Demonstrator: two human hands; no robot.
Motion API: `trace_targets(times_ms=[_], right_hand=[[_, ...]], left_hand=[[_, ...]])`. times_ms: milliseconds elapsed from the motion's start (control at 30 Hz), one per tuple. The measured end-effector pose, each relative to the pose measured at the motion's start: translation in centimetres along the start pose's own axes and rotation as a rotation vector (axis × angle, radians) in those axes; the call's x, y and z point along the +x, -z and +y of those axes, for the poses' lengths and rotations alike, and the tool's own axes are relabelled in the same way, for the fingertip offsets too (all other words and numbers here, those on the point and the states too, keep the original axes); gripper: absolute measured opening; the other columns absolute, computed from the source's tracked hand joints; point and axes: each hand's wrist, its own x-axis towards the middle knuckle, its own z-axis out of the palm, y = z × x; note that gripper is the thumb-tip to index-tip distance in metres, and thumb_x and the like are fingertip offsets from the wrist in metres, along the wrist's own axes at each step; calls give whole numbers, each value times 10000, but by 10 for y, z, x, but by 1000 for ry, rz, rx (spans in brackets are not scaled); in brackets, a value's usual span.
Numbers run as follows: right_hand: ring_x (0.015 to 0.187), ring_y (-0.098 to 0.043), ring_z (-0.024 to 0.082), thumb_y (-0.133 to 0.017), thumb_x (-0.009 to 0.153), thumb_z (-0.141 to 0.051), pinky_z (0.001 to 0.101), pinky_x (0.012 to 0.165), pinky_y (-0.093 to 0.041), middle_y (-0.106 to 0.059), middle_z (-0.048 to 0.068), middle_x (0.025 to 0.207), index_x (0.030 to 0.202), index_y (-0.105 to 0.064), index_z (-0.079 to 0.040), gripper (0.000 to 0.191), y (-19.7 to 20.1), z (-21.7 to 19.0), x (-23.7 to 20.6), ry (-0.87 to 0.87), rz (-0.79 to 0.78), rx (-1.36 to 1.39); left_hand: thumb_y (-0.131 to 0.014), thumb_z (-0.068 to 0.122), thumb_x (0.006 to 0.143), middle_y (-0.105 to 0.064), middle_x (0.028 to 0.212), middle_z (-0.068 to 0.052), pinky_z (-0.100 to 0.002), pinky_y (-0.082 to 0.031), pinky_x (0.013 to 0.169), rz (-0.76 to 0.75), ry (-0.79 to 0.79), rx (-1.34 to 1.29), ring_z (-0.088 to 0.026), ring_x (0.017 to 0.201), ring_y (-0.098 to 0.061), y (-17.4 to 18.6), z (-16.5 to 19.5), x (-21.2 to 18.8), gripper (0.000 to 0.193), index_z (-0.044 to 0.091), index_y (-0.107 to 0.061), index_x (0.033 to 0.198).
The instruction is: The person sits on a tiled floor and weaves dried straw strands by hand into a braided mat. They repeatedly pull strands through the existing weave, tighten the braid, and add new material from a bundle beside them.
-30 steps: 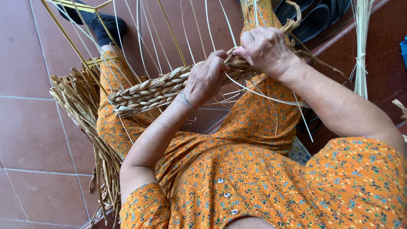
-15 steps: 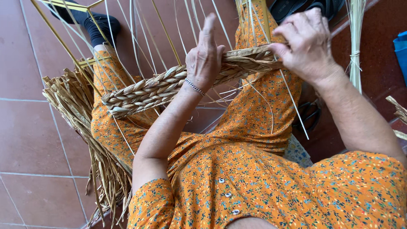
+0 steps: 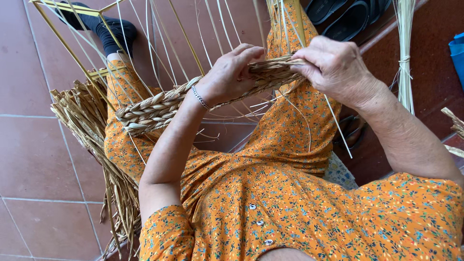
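A wide plaited straw band (image 3: 159, 108) runs across my lap from lower left to upper right. My left hand (image 3: 227, 72), with a thin bracelet at the wrist, grips the band near its working end. My right hand (image 3: 333, 67) pinches the braid's end among the loose pale straw strands (image 3: 193, 34) that fan upward from it. Under the braid lies my orange flowered dress (image 3: 290, 203). My foot in a black sock (image 3: 101, 24) shows at the top left.
A heap of finished braid and dry straw (image 3: 92, 145) hangs beside my left leg over the reddish tiled floor (image 3: 34, 159). A tied straw bundle (image 3: 405, 53) stands at the right. Black sandals (image 3: 348, 14) lie at the top, a blue object (image 3: 456, 53) at the right edge.
My left hand, open with fingers raised half a second ago, has closed down on the braid. My right hand has dropped from higher up onto the braid's end.
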Motion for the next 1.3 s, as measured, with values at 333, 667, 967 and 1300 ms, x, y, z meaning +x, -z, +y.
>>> trace_targets(times_ms=[333,667,967,1300], right_hand=[[898,-649,159,-726,795,-160,258,655,-495,-713,12,985,917,-710,-87,143,23,-32,60,508,255,-654],[742,-701,262,-716,922,-325,473,559,-621,-744,97,865,1146,-781,-198,266,26,43,82,-895,-749,366],[707,-708,284,-823,879,-427,404,608,-562,-709,107,779,1094,-716,-83,420,-17,37,34,-6,-109,-40],[600,-658,204,-711,1028,-447,346,541,-525,-604,50,661,851,-576,-95,416,-81,53,19,70,58,-240]], left_hand=[[-691,173,1005,-720,989,-110,-418,-589,758,126,46,222,-317,882,-737,-37,-9,4,190,124,-576,1148],[-726,184,808,-671,816,-126,-471,-527,724,58,115,64,-323,836,-689,-31,11,18,504,58,-537,1258],[-698,158,970,-614,1107,-171,-442,-566,719,282,113,106,-354,895,-680,-33,6,6,206,75,-576,1113],[-694,101,981,-704,873,-128,-429,-570,696,128,285,112,-328,808,-732,-31,-3,12,153,71,-554,1031]])
